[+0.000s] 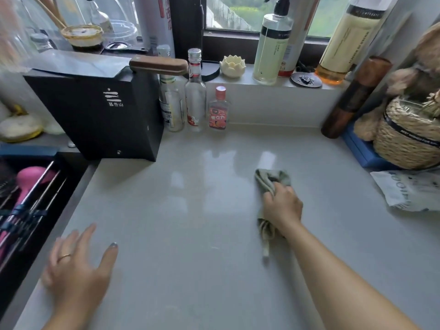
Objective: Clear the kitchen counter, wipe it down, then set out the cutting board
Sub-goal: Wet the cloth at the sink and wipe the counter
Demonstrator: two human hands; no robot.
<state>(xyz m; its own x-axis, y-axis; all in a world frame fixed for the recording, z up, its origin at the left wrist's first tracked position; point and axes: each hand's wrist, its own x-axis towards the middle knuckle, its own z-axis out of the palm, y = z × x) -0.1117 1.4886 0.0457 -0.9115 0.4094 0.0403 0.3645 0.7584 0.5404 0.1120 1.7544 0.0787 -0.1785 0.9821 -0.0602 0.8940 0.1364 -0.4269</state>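
The pale grey kitchen counter [190,222] fills the middle of the view and shines with reflections. My right hand [283,207] presses a bunched grey-green cloth [270,179] flat on the counter right of centre; a tail of the cloth trails out under my wrist. My left hand [78,267] rests near the counter's left front edge, fingers spread, holding nothing, a ring on one finger. No cutting board is in view.
A black box [100,115] with a cleaver [95,64] on top stands at back left, three bottles [195,91] beside it. The sink [28,198] with a rack lies left. A woven basket [407,136], a brown cylinder [352,98] and a white bag [409,189] crowd the right.
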